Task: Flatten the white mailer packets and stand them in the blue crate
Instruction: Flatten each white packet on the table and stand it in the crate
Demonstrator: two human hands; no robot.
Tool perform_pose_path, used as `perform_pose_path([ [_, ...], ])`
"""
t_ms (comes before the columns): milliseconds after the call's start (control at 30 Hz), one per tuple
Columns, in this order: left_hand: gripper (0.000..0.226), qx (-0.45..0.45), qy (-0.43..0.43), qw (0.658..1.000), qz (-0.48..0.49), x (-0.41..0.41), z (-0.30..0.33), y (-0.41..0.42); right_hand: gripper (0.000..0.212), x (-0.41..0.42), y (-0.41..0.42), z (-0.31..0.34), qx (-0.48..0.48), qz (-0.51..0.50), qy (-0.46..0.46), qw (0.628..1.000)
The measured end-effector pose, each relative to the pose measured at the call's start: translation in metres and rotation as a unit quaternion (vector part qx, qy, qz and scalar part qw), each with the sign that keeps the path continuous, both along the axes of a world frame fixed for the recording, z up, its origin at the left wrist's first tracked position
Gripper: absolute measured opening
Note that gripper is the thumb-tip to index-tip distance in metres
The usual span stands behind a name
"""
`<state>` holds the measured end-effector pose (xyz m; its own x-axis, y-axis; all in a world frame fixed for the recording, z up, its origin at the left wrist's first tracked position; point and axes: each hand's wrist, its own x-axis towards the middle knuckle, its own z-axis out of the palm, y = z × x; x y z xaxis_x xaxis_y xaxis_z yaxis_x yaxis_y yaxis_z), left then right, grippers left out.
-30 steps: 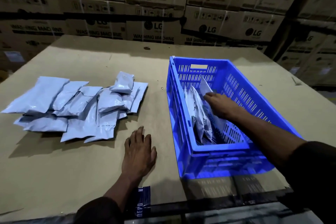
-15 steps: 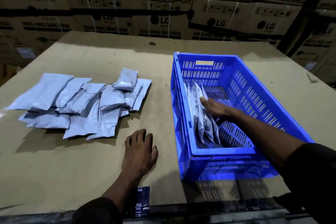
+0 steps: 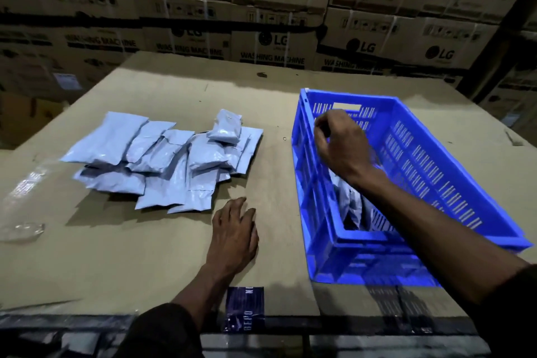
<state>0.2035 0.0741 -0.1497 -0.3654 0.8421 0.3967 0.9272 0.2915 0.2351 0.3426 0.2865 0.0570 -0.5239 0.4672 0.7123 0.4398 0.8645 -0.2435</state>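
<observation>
Cardboard tabletop [image 3: 145,264]; left hand [image 3: 234,237] flat; right hand [image 3: 340,145] loosely curled, empty, above blue crate [image 3: 436,171]; packets [image 3: 353,206] upright inside.

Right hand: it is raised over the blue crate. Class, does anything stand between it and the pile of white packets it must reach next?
Only the crate's left wall lies between the right hand and the packet pile. The hand appears above the rim, so it can likely pass over. The left hand rests nearer, off that line.

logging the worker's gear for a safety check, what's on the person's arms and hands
Both hands are bare: no gloves, rings or watch show on the left hand or the right hand. Each arm wears a dark long sleeve pushed up, so the forearms are uncovered; the left sleeve and the right sleeve sit at the bottom of the view. No markings show on them.
</observation>
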Motion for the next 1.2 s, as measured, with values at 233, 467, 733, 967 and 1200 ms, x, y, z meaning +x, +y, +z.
perform_pose_path([
  [233,0.046,0.024,0.015,0.993,0.112,-0.073,0.008,-0.079,0.007,-0.095,-0.092,-0.020,-0.079,0.104,-0.090,0.987],
  [467,0.057,0.010,-0.013,0.987,0.159,-0.107,0.006,-0.138,0.022,-0.156,-0.150,-0.106,-0.330,0.025,-0.193,0.924],
  [733,0.071,-0.071,-0.027,0.992,0.103,-0.118,0.003,-0.133,0.045,-0.188,-0.175,-0.133,-0.478,-0.071,-0.132,0.866],
  [967,0.077,-0.102,-0.051,0.987,0.113,-0.122,-0.004,-0.131,0.045,-0.155,-0.177,-0.142,-0.458,-0.040,-0.125,0.879],
  [1200,0.073,-0.060,-0.029,0.993,0.093,-0.117,0.000,-0.136,0.035,-0.084,-0.153,-0.140,-0.369,0.000,-0.339,0.866],
])
